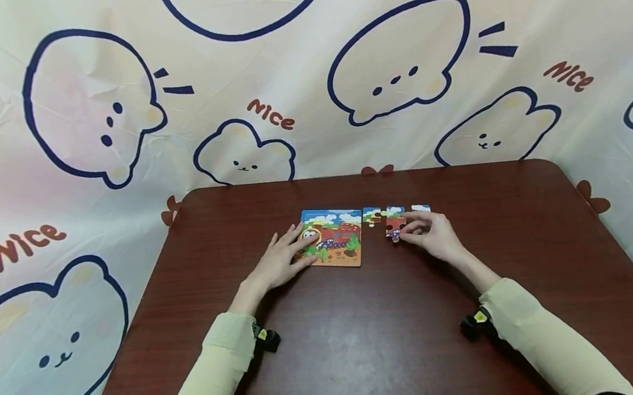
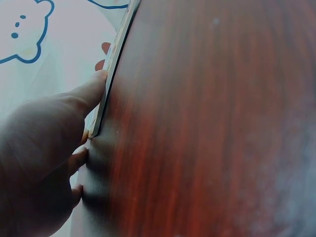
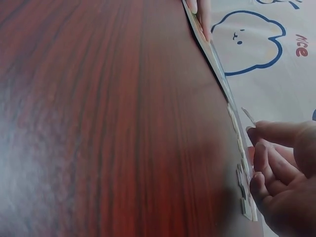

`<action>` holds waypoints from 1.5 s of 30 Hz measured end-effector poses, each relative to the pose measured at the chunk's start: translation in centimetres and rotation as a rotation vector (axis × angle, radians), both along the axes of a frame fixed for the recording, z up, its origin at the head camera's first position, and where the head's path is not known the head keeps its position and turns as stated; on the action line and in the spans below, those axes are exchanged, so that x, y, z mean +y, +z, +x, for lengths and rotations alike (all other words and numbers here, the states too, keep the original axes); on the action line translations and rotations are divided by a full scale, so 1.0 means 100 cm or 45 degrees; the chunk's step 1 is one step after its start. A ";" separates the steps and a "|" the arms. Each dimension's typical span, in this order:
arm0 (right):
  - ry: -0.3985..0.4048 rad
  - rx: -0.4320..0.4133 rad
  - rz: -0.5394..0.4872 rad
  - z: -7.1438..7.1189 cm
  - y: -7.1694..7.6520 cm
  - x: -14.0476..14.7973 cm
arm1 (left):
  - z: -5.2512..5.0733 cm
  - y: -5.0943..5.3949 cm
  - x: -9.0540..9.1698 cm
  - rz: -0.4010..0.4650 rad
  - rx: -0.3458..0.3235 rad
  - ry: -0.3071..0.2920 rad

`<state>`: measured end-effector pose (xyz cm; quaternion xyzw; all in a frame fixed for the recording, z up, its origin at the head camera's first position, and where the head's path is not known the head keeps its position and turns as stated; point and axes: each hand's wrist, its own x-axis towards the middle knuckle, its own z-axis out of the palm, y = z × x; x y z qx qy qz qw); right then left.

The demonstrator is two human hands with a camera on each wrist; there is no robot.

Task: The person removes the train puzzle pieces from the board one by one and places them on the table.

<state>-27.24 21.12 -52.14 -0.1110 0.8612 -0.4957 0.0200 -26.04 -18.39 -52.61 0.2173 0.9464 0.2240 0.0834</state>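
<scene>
A square picture board (image 1: 337, 241) with a colourful cartoon scene lies towards the far side of the table. My left hand (image 1: 283, 255) rests on its left part, fingers spread and fairly straight. In the left wrist view the thumb (image 2: 89, 91) touches the board's edge. Between the thumb and finger of my right hand (image 1: 433, 235) a small jigsaw piece (image 3: 248, 117) is pinched, tilted up off the table. Beside the board lie other jigsaw pieces: one (image 1: 372, 215) close to its right edge, some (image 1: 394, 212) by the right fingertips, and one (image 1: 420, 208) partly hidden behind that hand.
The dark brown wooden table (image 1: 361, 347) stretches from the puzzle to the near side. Behind it hangs a pale cloth (image 1: 302, 64) printed with blue-outlined cartoon figures. Each forearm wears a black wrist camera (image 1: 268, 340) below a light sleeve.
</scene>
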 end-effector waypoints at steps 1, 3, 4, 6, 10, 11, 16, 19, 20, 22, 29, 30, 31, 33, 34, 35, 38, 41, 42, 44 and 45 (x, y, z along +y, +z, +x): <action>-0.001 0.007 0.008 0.000 0.000 0.001 | 0.000 0.000 0.000 0.002 0.000 0.000; 0.000 0.029 0.042 -0.001 -0.001 0.002 | 0.000 0.000 0.000 0.006 0.000 0.001; -0.001 0.036 0.064 -0.001 -0.001 0.002 | 0.000 0.000 0.000 0.007 0.000 0.001; 0.006 0.066 0.127 -0.002 -0.001 0.003 | 0.000 0.000 0.000 0.009 -0.001 0.003; 0.026 0.150 0.301 -0.004 -0.002 0.004 | 0.001 -0.001 0.001 0.010 0.001 0.003; 0.030 0.179 0.346 -0.004 -0.003 0.005 | 0.001 -0.001 0.001 0.012 0.001 0.003; 0.059 0.299 0.494 -0.003 -0.004 0.006 | 0.001 -0.002 0.001 0.016 -0.002 0.007; 0.085 0.332 0.543 -0.003 -0.005 0.007 | 0.001 -0.002 0.002 0.018 0.001 0.007; 0.090 0.338 0.557 -0.003 -0.006 0.007 | 0.001 -0.002 0.002 0.017 0.002 0.006; 0.100 0.339 0.581 -0.002 -0.007 0.007 | 0.001 -0.002 0.002 0.016 0.005 0.004; 0.120 0.325 0.614 -0.001 -0.009 0.009 | 0.002 -0.001 0.002 0.015 0.002 -0.001; 0.122 0.325 0.613 -0.001 -0.009 0.009 | 0.002 0.000 0.002 0.016 0.001 0.000; 0.121 0.324 0.613 -0.001 -0.009 0.009 | 0.002 0.001 0.002 0.017 0.000 0.000; 0.115 0.322 0.607 0.000 -0.008 0.009 | 0.002 0.002 0.003 0.018 0.001 0.002; 0.108 0.323 0.604 0.000 -0.009 0.009 | 0.002 0.002 0.003 0.019 0.000 0.003; 0.100 0.323 0.600 0.000 -0.009 0.009 | 0.002 0.002 0.003 0.019 -0.001 0.004; 0.071 0.322 0.574 0.000 -0.008 0.009 | 0.002 0.003 0.003 0.016 -0.002 0.010; 0.060 0.319 0.541 0.000 -0.007 0.005 | 0.003 0.002 0.002 0.019 -0.005 0.018; 0.062 0.319 0.530 -0.001 -0.006 0.003 | 0.003 0.001 0.002 0.020 -0.005 0.020; 0.076 0.315 0.509 -0.001 -0.003 -0.001 | 0.004 0.001 0.002 0.025 -0.003 0.026; 0.084 0.315 0.497 -0.002 -0.002 -0.003 | 0.004 0.001 0.002 0.027 -0.003 0.029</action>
